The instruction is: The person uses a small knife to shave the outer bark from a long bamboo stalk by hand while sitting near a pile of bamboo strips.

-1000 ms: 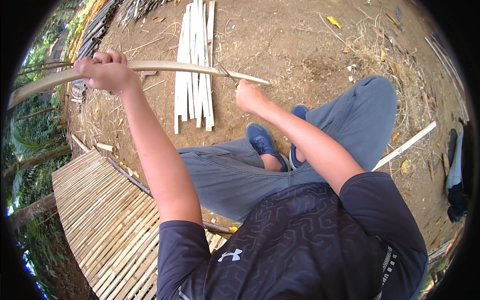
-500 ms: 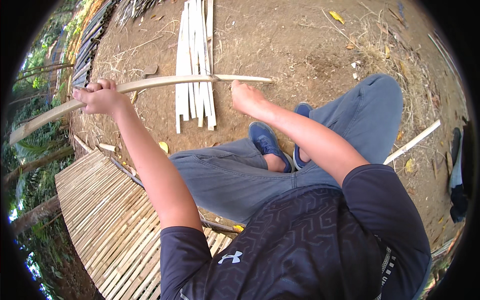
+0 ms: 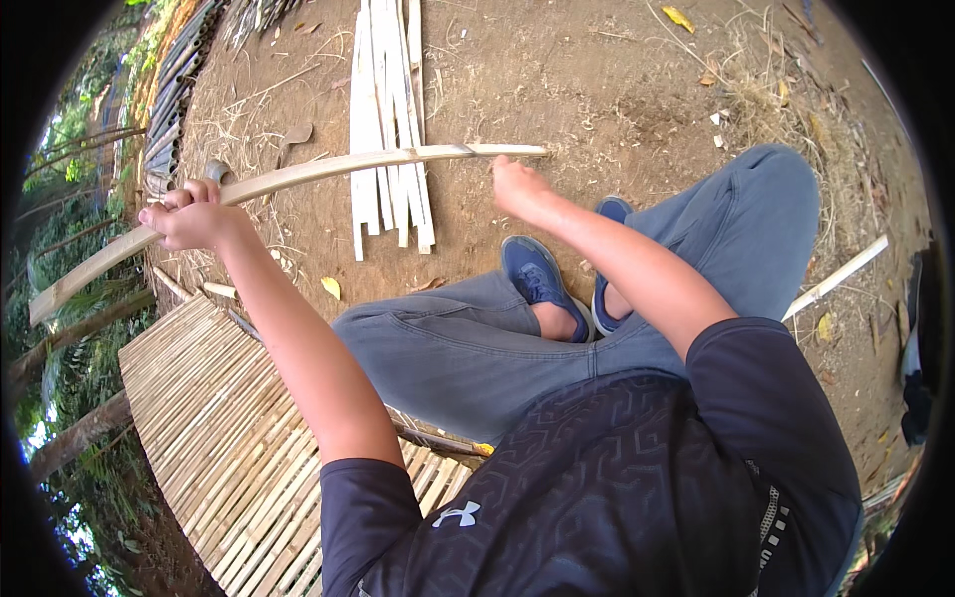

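My left hand (image 3: 189, 214) is closed around a long pale bamboo strip (image 3: 338, 169). The strip runs from the far left, over the dirt, to a tip near my right hand. My right hand (image 3: 517, 187) is a fist just below that tip; I see nothing in it. Beneath the strip, a bundle of split bamboo slats (image 3: 390, 119) lies flat on the ground. I am seated, with my grey trousers and blue shoes (image 3: 537, 279) below the hands.
A woven bamboo platform (image 3: 209, 428) lies at my lower left. Another loose slat (image 3: 836, 279) rests on the dirt at right. Dry leaves and straw are scattered across the ground. Stacked poles (image 3: 174, 90) and greenery line the far left.
My left hand has dropped lower with the strip, so its left end now tilts further down. My right hand shifted slightly right, staying by the strip's tip.
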